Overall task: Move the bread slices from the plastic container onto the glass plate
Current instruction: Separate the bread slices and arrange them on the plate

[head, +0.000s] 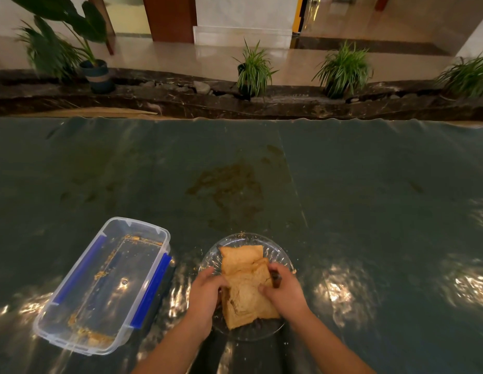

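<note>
Several toasted bread slices [245, 282] lie overlapping on the clear glass plate [282, 256] near the table's front edge. My left hand [204, 295] grips the left side of the nearest slice, and my right hand [285, 288] holds its right side, fingers curled over the crust. The clear plastic container [100, 287] with blue clip handles stands to the left of the plate. It holds only crumbs along its bottom edges.
A shiny dark green cloth [370, 198] covers the table, with a brownish stain [229, 187] beyond the plate. Behind the table's far edge runs a dark stone ledge [181, 101] with several potted plants [252, 71].
</note>
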